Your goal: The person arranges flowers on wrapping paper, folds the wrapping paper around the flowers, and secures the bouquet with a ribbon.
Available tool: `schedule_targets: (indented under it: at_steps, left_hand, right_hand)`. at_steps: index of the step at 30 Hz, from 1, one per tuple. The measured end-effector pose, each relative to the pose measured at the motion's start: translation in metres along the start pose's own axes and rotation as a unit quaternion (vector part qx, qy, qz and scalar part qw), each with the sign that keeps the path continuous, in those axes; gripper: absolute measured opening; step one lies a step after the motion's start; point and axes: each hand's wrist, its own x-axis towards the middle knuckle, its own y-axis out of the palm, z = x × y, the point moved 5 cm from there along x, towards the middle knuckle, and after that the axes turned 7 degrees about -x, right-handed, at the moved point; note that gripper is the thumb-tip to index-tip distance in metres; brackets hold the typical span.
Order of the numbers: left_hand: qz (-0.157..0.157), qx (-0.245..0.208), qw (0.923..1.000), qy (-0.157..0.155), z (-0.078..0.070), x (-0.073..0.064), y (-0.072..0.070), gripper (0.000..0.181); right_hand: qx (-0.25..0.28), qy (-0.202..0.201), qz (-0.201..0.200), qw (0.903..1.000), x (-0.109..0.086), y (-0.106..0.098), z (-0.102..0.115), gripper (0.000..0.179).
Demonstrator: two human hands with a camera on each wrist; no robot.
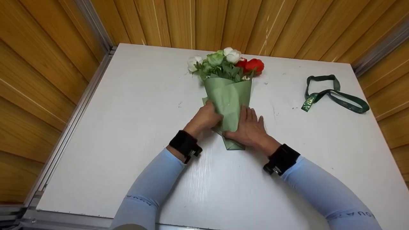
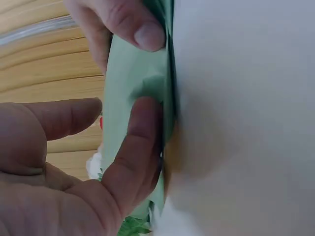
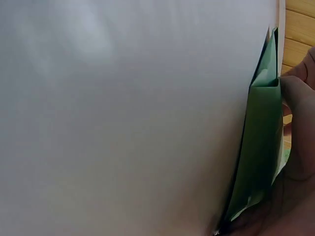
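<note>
Green paper [image 1: 225, 97] has the left hand [image 1: 206, 117] at its edge, fingertips pressing and thumb held clear, probably so the overlap cannot spring open. That paper wraps a bouquet [image 1: 225, 69] near the middle of the white tabletop [image 1: 127, 121], a matte cone narrowing to a folded foot, topped by white, pale green and red flowers [image 1: 255, 66]. The right hand [image 1: 250, 129], apart from the left, lays straight fingers along the other side, seemingly as a brace. Farther right, a dark green ribbon [image 1: 336, 83] lies loosely looped.
</note>
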Motion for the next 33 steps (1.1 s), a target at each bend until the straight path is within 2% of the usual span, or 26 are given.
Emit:
schedule_targets:
  at_steps: [4, 7, 12, 15, 18, 21, 22, 23, 24, 26, 27, 29, 30, 31, 33]
  left_hand:
    - [0.015, -0.06, 0.998, -0.016, 0.004, 0.004, -0.005, 0.078]
    - [0.007, -0.062, 0.998, -0.013, 0.006, 0.003, -0.008, 0.076]
    - [-0.019, -0.015, 0.9997, 0.005, 0.002, 0.001, -0.012, 0.073]
    - [-0.04, 0.009, 0.9988, 0.027, -0.003, -0.001, -0.013, 0.066]
    - [-0.065, 0.04, 0.9954, 0.059, -0.01, -0.006, -0.012, 0.054]
    - [-0.075, 0.083, 0.9883, 0.104, -0.018, -0.015, -0.006, 0.038]
    - [-0.076, 0.106, 0.9834, 0.126, -0.021, -0.02, -0.002, 0.033]
    - [-0.079, 0.141, 0.975, 0.153, -0.024, -0.024, 0.002, 0.028]
    - [-0.08, 0.182, 0.9632, 0.181, -0.027, -0.029, 0.007, 0.023]
    - [-0.077, 0.273, 0.9318, 0.226, -0.029, -0.042, 0.018, 0.018]
    - [-0.076, 0.322, 0.9121, 0.243, -0.029, -0.048, 0.023, 0.019]
    - [-0.061, 0.398, 0.8783, 0.257, -0.027, -0.059, 0.032, 0.022]
    - [-0.046, 0.421, 0.8691, 0.255, -0.024, -0.064, 0.036, 0.025]
    - [-0.032, 0.434, 0.8653, 0.249, -0.022, -0.067, 0.039, 0.027]
    - [-0.001, 0.443, 0.8656, 0.233, -0.019, -0.072, 0.042, 0.033]
  right_hand:
    - [-0.004, 0.001, 0.003, 1.0, -0.002, 0.0, 0.002, 0.135]
    - [0.014, -0.001, -0.018, 0.9997, -0.003, -0.002, 0.0, 0.136]
    - [0.076, -0.005, -0.077, 0.9941, -0.003, -0.008, -0.005, 0.132]
    - [0.11, -0.012, -0.099, 0.9889, -0.004, -0.011, -0.007, 0.128]
    - [0.119, -0.019, -0.103, 0.9873, -0.005, -0.012, -0.008, 0.123]
    - [0.112, -0.024, -0.095, 0.9889, -0.007, -0.013, -0.008, 0.115]
    - [0.104, -0.028, -0.092, 0.9899, -0.007, -0.013, -0.008, 0.111]
    - [0.095, -0.033, -0.09, 0.9908, -0.007, -0.013, -0.008, 0.107]
    - [0.083, -0.042, -0.09, 0.9915, -0.006, -0.013, -0.007, 0.103]
    - [0.049, -0.07, -0.093, 0.9921, -0.003, -0.013, -0.003, 0.093]
    - [0.028, -0.086, -0.096, 0.9912, -0.001, -0.013, 0.0, 0.089]
    - [-0.007, -0.119, -0.098, 0.988, 0.004, -0.011, 0.007, 0.084]
    - [-0.022, -0.133, -0.099, 0.986, 0.006, -0.01, 0.01, 0.082]
    - [-0.035, -0.143, -0.096, 0.9845, 0.008, -0.008, 0.013, 0.081]
    - [-0.049, -0.152, -0.086, 0.9834, 0.012, -0.003, 0.017, 0.08]
